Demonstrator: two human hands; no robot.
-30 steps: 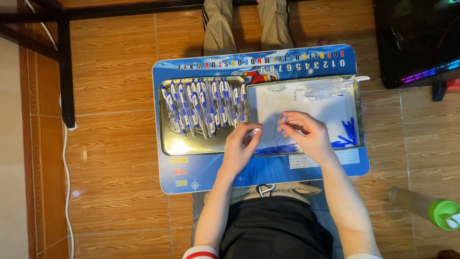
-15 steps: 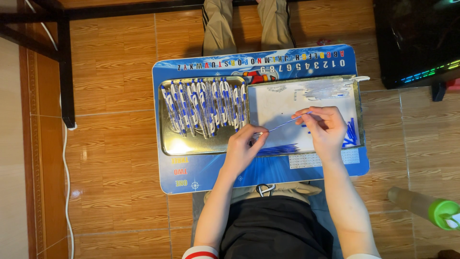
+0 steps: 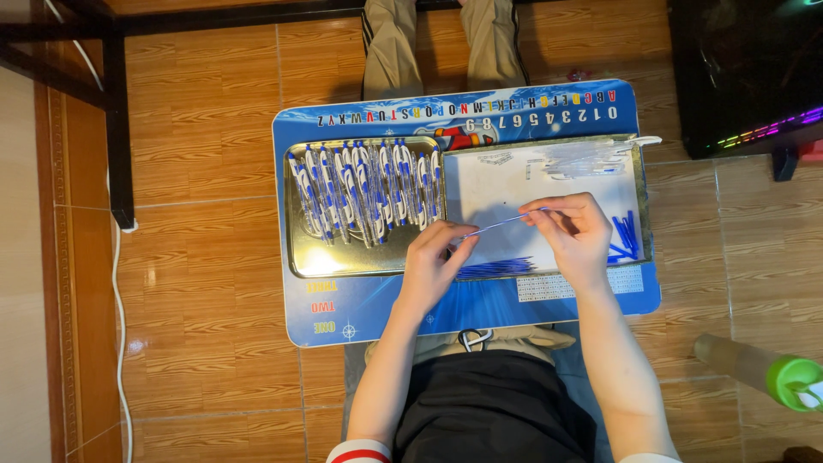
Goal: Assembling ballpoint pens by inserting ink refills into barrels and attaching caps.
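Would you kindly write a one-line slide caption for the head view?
Both hands, left hand and right hand, hold a thin blue pen refill above a lap desk beside a tray of pens.

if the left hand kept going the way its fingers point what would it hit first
Probably the thin blue refill that the left hand already pinches, then the white sheet beyond it. The right hand holds the other end; height above the sheet is unclear.

A small white rectangular label (image 3: pixel 570 284) with fine dark print sits on the blue bench's (image 3: pixel 360 317) near edge. A flat clear plastic packet (image 3: pixel 591 159) lies at the far right. A dark screen (image 3: pixel 741 73) edged with rainbow light stands in the upper right corner.
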